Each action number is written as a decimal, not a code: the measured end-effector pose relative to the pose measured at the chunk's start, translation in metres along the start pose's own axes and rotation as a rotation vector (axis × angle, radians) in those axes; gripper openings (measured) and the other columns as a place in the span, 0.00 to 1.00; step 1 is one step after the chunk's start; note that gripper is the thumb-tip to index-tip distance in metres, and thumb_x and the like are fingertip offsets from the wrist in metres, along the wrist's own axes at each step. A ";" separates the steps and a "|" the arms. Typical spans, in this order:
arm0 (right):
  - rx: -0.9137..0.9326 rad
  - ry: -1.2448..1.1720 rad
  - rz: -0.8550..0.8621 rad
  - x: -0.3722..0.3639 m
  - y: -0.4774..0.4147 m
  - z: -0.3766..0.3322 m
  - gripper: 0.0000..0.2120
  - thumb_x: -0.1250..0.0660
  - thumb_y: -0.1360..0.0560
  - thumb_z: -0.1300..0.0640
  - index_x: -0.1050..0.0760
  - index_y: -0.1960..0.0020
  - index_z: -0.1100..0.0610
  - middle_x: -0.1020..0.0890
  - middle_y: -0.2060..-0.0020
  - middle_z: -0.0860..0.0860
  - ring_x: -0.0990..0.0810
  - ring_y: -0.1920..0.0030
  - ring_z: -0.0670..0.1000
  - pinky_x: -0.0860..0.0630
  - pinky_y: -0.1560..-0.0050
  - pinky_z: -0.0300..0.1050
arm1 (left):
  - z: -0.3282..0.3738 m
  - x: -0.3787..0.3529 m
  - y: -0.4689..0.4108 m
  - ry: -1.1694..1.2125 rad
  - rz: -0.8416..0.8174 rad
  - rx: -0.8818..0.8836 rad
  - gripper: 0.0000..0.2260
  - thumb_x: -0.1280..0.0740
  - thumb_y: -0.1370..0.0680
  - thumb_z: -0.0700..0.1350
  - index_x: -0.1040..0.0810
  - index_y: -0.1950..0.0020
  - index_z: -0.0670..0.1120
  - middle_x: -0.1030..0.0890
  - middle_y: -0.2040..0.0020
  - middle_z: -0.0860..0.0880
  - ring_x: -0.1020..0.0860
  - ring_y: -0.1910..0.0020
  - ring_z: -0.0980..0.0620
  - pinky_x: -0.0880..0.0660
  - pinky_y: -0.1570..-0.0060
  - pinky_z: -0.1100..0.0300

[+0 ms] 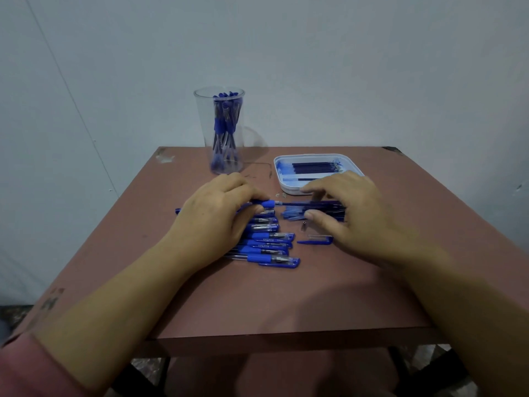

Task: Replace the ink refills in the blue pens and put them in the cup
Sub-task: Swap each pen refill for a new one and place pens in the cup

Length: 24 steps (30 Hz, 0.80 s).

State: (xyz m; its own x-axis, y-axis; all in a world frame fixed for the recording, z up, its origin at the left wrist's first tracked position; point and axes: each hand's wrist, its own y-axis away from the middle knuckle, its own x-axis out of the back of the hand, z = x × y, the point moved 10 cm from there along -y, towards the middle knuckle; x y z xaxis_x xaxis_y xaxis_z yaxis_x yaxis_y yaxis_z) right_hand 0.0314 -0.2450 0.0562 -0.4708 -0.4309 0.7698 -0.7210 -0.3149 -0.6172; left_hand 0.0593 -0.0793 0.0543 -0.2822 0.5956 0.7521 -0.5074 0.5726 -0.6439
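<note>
My left hand (220, 213) grips a blue pen (264, 203) by its rubber grip, the pen lying level above a row of several capped blue pens (269, 247) on the table. A refill (312, 202) sticks out of the pen's tip toward my right hand (352, 210), whose fingers and thumb curl over the refill's far end and over a pile of loose refills (297, 214). A clear cup (221, 130) holding several blue pens stands at the back. A loose blue cap (316, 240) lies below my right hand.
A white tray (282, 183) with more dark refills sits at the back right, partly behind my right hand. A tiny dark part (304, 224) and small bits (280, 194) lie nearby. The brown table (286, 305) ends close to me, with a wall behind.
</note>
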 end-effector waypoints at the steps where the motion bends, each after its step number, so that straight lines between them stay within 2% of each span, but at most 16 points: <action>1: -0.015 0.005 0.003 0.002 0.001 0.003 0.10 0.31 0.26 0.50 0.25 0.45 0.44 0.23 0.56 0.37 0.27 0.54 0.42 0.31 0.49 0.44 | -0.001 0.000 0.000 0.001 0.002 0.006 0.15 0.41 0.20 0.51 0.18 0.43 0.47 0.20 0.50 0.51 0.23 0.51 0.52 0.23 0.51 0.54; 4: -0.005 -0.004 0.012 0.001 0.000 0.001 0.05 0.31 0.25 0.55 0.23 0.52 0.46 0.22 0.59 0.40 0.27 0.56 0.43 0.28 0.50 0.49 | 0.001 -0.001 0.000 0.004 -0.002 0.009 0.15 0.41 0.20 0.51 0.18 0.43 0.47 0.20 0.50 0.51 0.24 0.51 0.52 0.24 0.52 0.55; 7: 0.043 -0.022 -0.004 -0.006 -0.003 -0.008 0.07 0.31 0.24 0.55 0.20 0.46 0.48 0.20 0.57 0.42 0.24 0.55 0.46 0.27 0.51 0.48 | 0.002 -0.002 0.000 -0.002 -0.011 0.004 0.16 0.41 0.20 0.52 0.18 0.43 0.47 0.20 0.51 0.51 0.24 0.52 0.52 0.23 0.53 0.54; 10: 0.032 -0.017 -0.007 -0.005 -0.002 -0.008 0.14 0.31 0.25 0.52 0.23 0.40 0.47 0.22 0.54 0.39 0.25 0.52 0.44 0.30 0.48 0.44 | 0.002 0.000 0.000 0.011 0.002 0.008 0.15 0.41 0.20 0.51 0.18 0.43 0.46 0.20 0.51 0.51 0.24 0.52 0.52 0.24 0.52 0.55; 14: -0.033 0.041 0.026 0.004 0.002 0.003 0.09 0.29 0.27 0.54 0.25 0.49 0.46 0.25 0.58 0.38 0.28 0.55 0.42 0.34 0.52 0.43 | 0.002 0.000 0.000 0.003 0.004 0.006 0.15 0.41 0.20 0.51 0.18 0.43 0.46 0.21 0.51 0.51 0.24 0.52 0.52 0.24 0.51 0.56; 16: -0.018 0.030 0.006 0.000 0.000 0.001 0.05 0.31 0.26 0.54 0.24 0.52 0.47 0.23 0.59 0.39 0.28 0.57 0.43 0.31 0.52 0.44 | 0.003 0.000 0.000 0.002 0.006 -0.001 0.15 0.40 0.20 0.51 0.18 0.43 0.46 0.21 0.51 0.51 0.24 0.52 0.52 0.24 0.52 0.56; 18: 0.016 0.012 -0.011 -0.004 -0.003 -0.005 0.05 0.32 0.25 0.53 0.21 0.50 0.48 0.21 0.59 0.41 0.26 0.56 0.45 0.29 0.51 0.45 | 0.004 -0.001 0.000 0.000 0.012 -0.010 0.14 0.40 0.20 0.50 0.18 0.43 0.46 0.21 0.51 0.51 0.24 0.53 0.52 0.24 0.53 0.56; 21: 0.021 0.001 -0.014 -0.004 -0.003 -0.008 0.10 0.33 0.24 0.51 0.21 0.43 0.48 0.21 0.56 0.41 0.25 0.54 0.44 0.29 0.50 0.42 | 0.004 0.000 0.000 0.002 0.023 -0.011 0.14 0.40 0.20 0.50 0.18 0.43 0.46 0.21 0.51 0.51 0.24 0.52 0.52 0.25 0.52 0.57; 24: -0.032 0.014 0.009 0.002 0.000 -0.002 0.08 0.31 0.25 0.52 0.22 0.46 0.48 0.24 0.57 0.38 0.27 0.55 0.41 0.29 0.50 0.42 | 0.003 0.002 0.001 0.011 0.031 -0.006 0.14 0.40 0.20 0.50 0.19 0.43 0.47 0.21 0.50 0.52 0.24 0.52 0.53 0.27 0.51 0.61</action>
State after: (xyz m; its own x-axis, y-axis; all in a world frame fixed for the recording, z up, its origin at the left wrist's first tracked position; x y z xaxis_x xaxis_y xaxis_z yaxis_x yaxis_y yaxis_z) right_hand 0.0298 -0.2442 0.0581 -0.4844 -0.4214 0.7667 -0.7324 -0.2839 -0.6188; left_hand 0.0563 -0.0792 0.0556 -0.2887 0.6190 0.7304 -0.4936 0.5574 -0.6675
